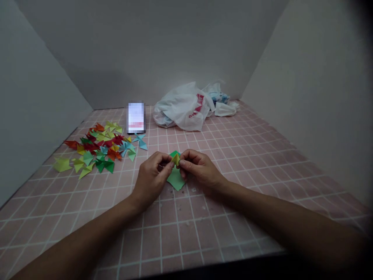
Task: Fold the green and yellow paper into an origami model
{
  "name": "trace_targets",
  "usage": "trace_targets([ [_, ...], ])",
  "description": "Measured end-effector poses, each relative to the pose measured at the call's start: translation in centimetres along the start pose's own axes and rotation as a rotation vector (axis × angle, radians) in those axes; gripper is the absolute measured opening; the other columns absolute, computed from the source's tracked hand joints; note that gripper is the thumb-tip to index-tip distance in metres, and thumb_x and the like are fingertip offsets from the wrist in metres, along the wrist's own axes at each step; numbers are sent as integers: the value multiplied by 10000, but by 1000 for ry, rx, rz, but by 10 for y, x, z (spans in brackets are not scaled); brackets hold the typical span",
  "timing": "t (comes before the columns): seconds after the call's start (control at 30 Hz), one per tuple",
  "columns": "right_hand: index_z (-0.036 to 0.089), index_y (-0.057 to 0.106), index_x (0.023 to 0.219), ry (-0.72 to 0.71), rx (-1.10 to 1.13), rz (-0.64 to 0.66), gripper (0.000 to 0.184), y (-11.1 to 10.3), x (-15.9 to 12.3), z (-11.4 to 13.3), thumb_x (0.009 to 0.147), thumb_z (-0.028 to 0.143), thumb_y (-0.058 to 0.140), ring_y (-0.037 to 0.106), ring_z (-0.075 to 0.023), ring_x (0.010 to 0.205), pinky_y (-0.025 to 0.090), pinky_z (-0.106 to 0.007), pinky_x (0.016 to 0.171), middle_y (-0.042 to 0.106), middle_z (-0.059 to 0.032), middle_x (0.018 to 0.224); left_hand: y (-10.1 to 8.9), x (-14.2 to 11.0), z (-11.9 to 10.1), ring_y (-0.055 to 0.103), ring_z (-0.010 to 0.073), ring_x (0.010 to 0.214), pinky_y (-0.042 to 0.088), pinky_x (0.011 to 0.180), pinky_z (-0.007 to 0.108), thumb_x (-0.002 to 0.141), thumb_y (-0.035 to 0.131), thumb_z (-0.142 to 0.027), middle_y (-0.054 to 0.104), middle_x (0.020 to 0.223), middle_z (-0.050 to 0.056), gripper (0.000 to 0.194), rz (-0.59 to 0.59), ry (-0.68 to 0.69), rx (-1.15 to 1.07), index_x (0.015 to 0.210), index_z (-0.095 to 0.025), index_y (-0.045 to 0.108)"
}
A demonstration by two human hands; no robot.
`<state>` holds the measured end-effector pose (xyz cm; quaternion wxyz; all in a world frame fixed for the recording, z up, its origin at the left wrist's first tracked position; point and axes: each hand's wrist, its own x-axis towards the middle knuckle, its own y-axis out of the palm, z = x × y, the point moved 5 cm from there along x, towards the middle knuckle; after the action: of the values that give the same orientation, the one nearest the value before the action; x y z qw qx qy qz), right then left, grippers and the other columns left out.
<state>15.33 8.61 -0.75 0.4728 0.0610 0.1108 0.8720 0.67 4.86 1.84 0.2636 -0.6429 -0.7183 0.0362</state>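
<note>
A small folded yellow paper [176, 159] is pinched between the fingertips of both hands, near the middle of the view. My left hand [153, 173] grips its left side with thumb and fingers closed. On the right side my right hand [202, 169] pinches it in the same way. Below and behind it lies light green paper [176, 179] on the tablecloth, with a darker green piece [175, 153] showing just beyond the yellow one. The fingers partly cover these green sheets, so their full outlines are hidden.
Several colourful folded paper figures [100, 147] lie in a loose pile at the left. A lit phone-like screen [136, 118] stands behind them. Crumpled white plastic bags [183, 107] rest by the back wall. Pale walls enclose the pink checked tablecloth [247, 155].
</note>
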Motion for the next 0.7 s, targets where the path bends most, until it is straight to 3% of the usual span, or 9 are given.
trace_targets([
  [0.13,196,567,831,-18,-26,-23,239,0,1,4,842,396,697,492,-97,535,397,-249,549,555,50,608,3,0,14,602,128,601,496,566,254,796,726,-339,650,689,-3,167,11,-288,-330,820,-180,680],
  [0.27,200,566,878,36,-31,-16,300,0,1,1,764,375,781,487,-79,518,375,-232,498,545,62,685,6,-1,19,619,117,583,507,576,241,727,770,-334,664,655,-8,205,-32,-453,-550,793,-173,663],
  [0.5,175,598,796,114,49,95,300,1,2,-12,866,452,687,516,-82,505,407,-232,501,587,23,639,9,-4,18,592,99,578,498,586,232,702,780,-270,648,654,-14,188,-59,-535,-672,745,-166,630],
  [0.7,179,610,821,120,49,100,280,3,1,-11,783,402,775,522,-80,509,430,-229,503,579,42,638,10,-5,18,551,83,543,472,544,209,700,762,-223,601,604,-29,177,-99,-594,-743,670,-164,598],
])
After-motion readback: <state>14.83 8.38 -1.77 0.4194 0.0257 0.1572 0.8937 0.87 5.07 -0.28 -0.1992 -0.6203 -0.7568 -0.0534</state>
